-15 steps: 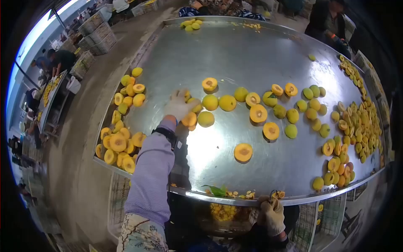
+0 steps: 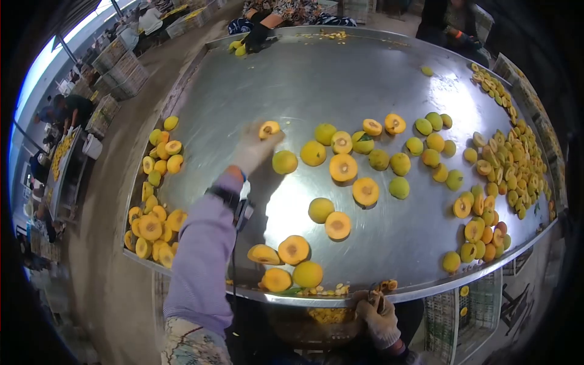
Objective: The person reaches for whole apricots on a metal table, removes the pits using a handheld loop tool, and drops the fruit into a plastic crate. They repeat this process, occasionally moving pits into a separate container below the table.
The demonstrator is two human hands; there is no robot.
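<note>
My left hand [image 2: 250, 148], in a pale glove with a lilac sleeve, reaches far over the steel table [image 2: 316, 73]. Its fingers lie spread against a halved yellow fruit [image 2: 268, 129], cut face up. A whole yellow fruit [image 2: 284, 162] lies just right of that hand. My gloved right hand [image 2: 378, 316] stays low at the table's near rim, fingers curled around a small dark tool [image 2: 377, 293]. Close to the near rim sits a small cluster of fruit [image 2: 287, 263], both halves and whole ones.
Several whole and halved fruits are scattered mid-table [image 2: 365, 158]. Heaps of halves lie along the left rim [image 2: 152, 225] and right rim [image 2: 505, 170]. Pits and scraps [image 2: 328, 291] line the near rim. Another person's dark-gloved hand [image 2: 255, 36] works at the far end.
My left hand has moved farther out onto a halved fruit. Several fruits that were by that hand now lie near the front rim. My right hand has barely moved.
</note>
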